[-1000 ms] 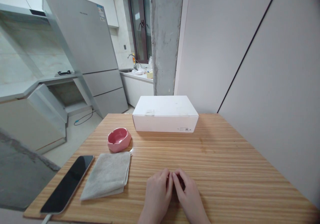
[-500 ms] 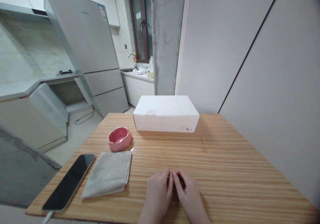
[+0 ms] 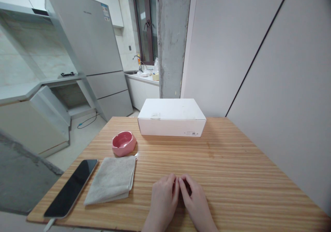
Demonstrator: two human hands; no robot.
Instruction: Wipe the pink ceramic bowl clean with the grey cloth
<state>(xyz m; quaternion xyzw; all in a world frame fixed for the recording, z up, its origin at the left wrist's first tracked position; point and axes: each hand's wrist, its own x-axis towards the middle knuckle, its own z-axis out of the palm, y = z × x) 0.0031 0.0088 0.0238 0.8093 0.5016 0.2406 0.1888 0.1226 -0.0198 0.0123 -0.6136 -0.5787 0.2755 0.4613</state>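
Hands unmoved on wooden tabletop, refrigerator behind.

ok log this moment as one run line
left hand: on wooden table, nothing visible held | right hand: same, fingertips touching left | nearest: folded gray cloth, pink ceramic ashtray | beyond: white box

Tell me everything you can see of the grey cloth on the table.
A folded grey cloth, soft and matte like cotton terry, forms a rough rectangle with slightly rumpled layers. It lies flat on the striped wooden table, to the right of a black smartphone, and directly in front of a pink ceramic dish.
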